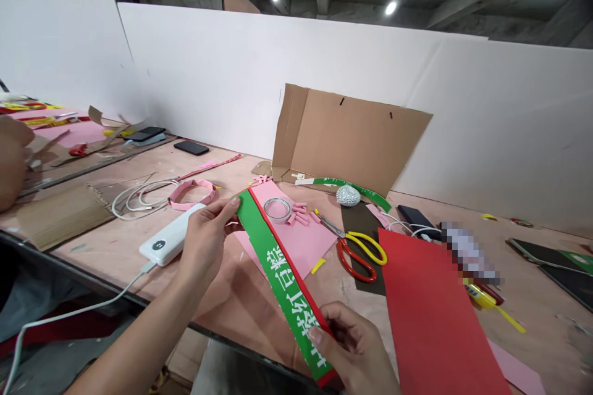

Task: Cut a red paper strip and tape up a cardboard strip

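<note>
Both of my hands hold a long green paper strip (282, 284) with white Chinese characters and a red edge along one side. My left hand (206, 241) pinches its upper end, and my right hand (356, 345) grips its lower end. Under the upper end lies a pink sheet (301, 247) bearing a roll of clear tape (278, 210) and several small pink rolled pieces (299, 215). Nearest my left hand on the other side is a white power bank (171, 236) with a cable. A large red sheet (430, 321) lies right of my right hand.
Yellow-and-red scissors (356, 255) lie on the plywood table (245, 296). Behind stand a flattened cardboard box (352, 136), a foil ball (348, 195) and a curved green strip (345, 186). A pink paper ring (192, 193) lies left. Another person's hand (10, 160) shows at far left.
</note>
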`<state>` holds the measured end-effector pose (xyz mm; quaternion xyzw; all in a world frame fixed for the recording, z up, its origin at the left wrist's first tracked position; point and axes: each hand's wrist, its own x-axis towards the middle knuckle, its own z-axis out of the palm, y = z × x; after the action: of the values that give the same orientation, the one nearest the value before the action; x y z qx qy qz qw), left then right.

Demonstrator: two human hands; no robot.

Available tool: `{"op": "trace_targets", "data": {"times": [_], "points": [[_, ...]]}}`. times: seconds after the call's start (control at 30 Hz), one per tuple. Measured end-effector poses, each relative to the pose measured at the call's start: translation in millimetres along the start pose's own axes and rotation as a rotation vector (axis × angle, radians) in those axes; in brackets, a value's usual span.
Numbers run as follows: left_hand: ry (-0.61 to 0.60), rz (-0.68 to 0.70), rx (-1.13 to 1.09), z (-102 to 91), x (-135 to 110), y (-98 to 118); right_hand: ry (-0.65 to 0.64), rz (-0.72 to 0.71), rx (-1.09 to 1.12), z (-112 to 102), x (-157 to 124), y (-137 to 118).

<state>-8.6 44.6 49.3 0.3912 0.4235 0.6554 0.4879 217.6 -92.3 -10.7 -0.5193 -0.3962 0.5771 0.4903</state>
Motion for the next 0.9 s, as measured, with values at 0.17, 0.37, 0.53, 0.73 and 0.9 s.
{"op": "trace_targets", "data": {"times": [0.17,0.37,0.53,0.73,0.9], "points": [[0.009,-0.001,0.001,1.2,0.0,-1.6,-0.005,0.013,-0.015,-3.0,0.4,-1.8],[0.008,-0.006,-0.001,3.7,-0.3,-0.7,0.002,0.011,-0.027,-4.9,0.3,-3.7],[0.002,-0.007,-0.002,4.2,-1.1,-0.1,-0.004,0.022,-0.030,-6.3,1.1,-2.9],[0.002,-0.012,-0.006,3.2,-1.2,-3.2,-0.005,0.021,-0.032,-6.2,1.2,-4.0],[-0.006,-0.037,-0.006,-3.4,4.1,-2.0,-0.055,0.008,-0.082,-16.4,6.4,-5.6]]}}
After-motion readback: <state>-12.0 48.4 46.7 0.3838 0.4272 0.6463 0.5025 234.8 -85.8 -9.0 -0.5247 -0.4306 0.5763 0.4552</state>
